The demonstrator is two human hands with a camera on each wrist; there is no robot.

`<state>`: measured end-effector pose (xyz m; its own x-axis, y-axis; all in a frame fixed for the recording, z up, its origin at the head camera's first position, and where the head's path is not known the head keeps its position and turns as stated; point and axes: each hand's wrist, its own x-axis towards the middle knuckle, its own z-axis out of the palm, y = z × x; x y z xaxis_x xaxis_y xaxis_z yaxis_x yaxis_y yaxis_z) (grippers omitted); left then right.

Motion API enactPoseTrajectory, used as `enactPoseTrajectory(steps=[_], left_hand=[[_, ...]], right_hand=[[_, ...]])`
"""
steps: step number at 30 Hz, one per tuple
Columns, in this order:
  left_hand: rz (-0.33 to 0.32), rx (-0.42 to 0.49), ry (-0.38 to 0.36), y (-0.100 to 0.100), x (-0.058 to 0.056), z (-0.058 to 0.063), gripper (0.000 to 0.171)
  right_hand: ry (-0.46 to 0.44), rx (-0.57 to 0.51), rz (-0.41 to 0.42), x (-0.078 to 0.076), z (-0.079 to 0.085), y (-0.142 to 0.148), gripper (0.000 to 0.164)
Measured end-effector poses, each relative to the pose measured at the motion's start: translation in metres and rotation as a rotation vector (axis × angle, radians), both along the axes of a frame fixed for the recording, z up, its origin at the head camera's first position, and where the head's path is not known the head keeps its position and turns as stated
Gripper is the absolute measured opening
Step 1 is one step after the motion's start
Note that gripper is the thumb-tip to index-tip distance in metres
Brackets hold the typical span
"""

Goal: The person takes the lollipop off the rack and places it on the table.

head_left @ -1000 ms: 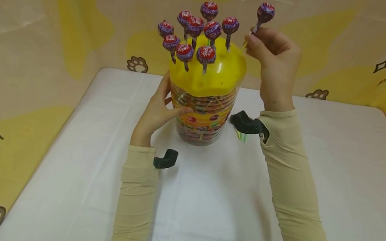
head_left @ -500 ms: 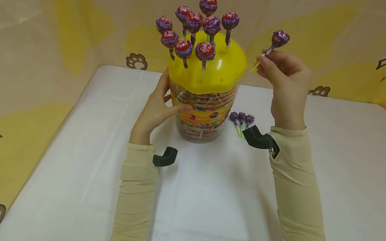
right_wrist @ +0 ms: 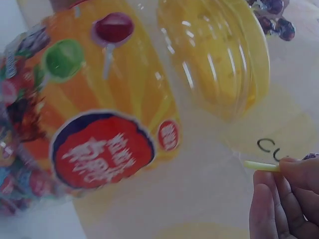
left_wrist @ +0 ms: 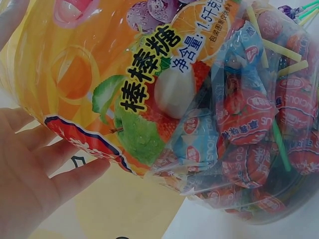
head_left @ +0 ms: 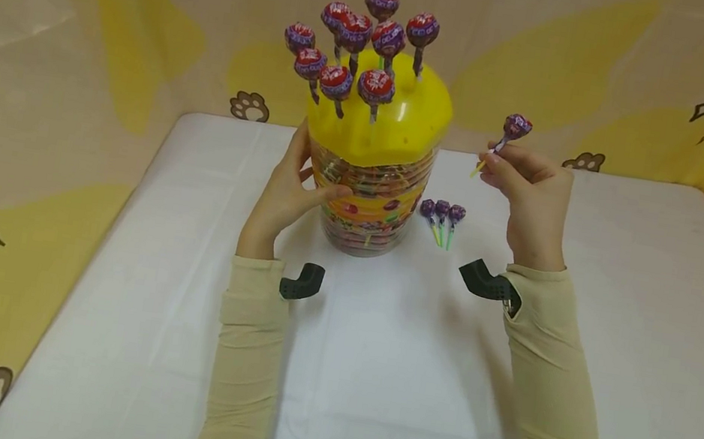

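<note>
Head view: lollipop (head_left: pixel 517 127) out to the right of the jar (head_left: pixel 362 240), stick angled back toward it

Person at the worktop (head_left: pixel 370 374), both hands busy. Right hand (head_left: pixel 533 197) pinches the lollipop between thumb and fingers, raised and well apart from the jar. Long axis tilted: wrapped ball up and outward, bare end of the yellowish stick (head_left: pixel 479 169) pointing down and left, toward the jar's side. Right wrist camera agrees: stick end pokes past the fingertips, touching nothing.

Left hand (head_left: pixel 287 198) grips the jar from its left, thumb across the front. Jar upright, between the two hands. Yellow lid (head_left: pixel 407 125) on top carries nine standing lollipops (head_left: pixel 376 88), most at its left and middle; bare yellow on the near right, the side facing the pinched one, which sits roughly level with the lid as I see it.

Three loose lollipops (head_left: pixel 442 209) lie just right of the jar's base. Right hand is the nearer to them; jar stands between them and the left.
</note>
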<state>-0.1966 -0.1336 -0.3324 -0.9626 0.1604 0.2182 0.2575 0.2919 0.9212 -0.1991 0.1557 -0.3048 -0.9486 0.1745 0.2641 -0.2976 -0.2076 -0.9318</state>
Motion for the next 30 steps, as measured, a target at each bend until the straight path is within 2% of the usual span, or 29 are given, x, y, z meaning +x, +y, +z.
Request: enactPoseTrajectory(steps=[11,19,30], left_hand=[[-0.009,-0.002,0.003,0.000,-0.002,-0.001,0.098],[-0.003,0.003,-0.005,0.001,-0.002,0.001,0.098],[-0.004,0.002,-0.014,0.000,-0.003,-0.002,0.098]], right_hand=[[-0.116,-0.003,0.001,0.005,-0.032,0.016,0.004],[-0.202,0.031,0.061,-0.001,-0.054,0.027,0.010],[-0.450,0.133,0.146,-0.012,-0.090,0.042,0.014]])
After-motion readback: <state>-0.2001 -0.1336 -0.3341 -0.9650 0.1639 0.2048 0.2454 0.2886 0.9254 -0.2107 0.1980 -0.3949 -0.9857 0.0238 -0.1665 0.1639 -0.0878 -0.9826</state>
